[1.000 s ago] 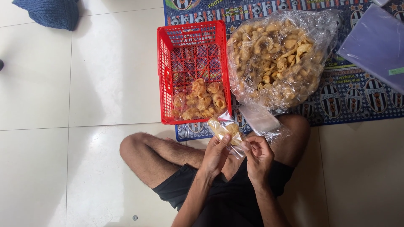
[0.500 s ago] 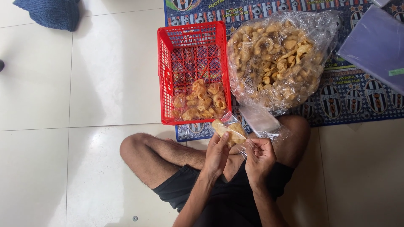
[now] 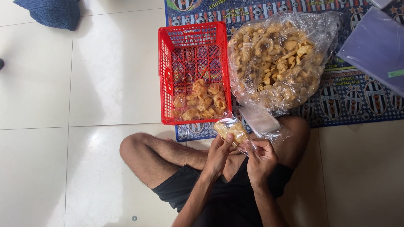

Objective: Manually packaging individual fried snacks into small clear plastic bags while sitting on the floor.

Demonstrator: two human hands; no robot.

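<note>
I sit cross-legged on a tiled floor. Both hands hold one small clear bag of fried crackers [image 3: 229, 129] in front of my knees. My left hand [image 3: 219, 152] grips its left side. My right hand [image 3: 260, 157] pinches the bag's open plastic end on the right. Just beyond the small bag stands a red plastic basket [image 3: 166, 75] with a few filled small cracker bags [image 3: 198, 103] at its near end. To the right of the basket lies a large clear sack of loose crackers [image 3: 280, 56], its mouth open.
A stack of empty small plastic bags [image 3: 261, 120] lies on my right knee below the sack. A patterned blue mat [image 3: 357, 98] lies under the basket and sack. A purple flat pack [image 3: 376, 46] is at the top right, a blue cloth [image 3: 54, 12] at the top left.
The small bag has shifted slightly to the right between my hands; my fingers keep working its open end. The basket and the sack have not moved.
</note>
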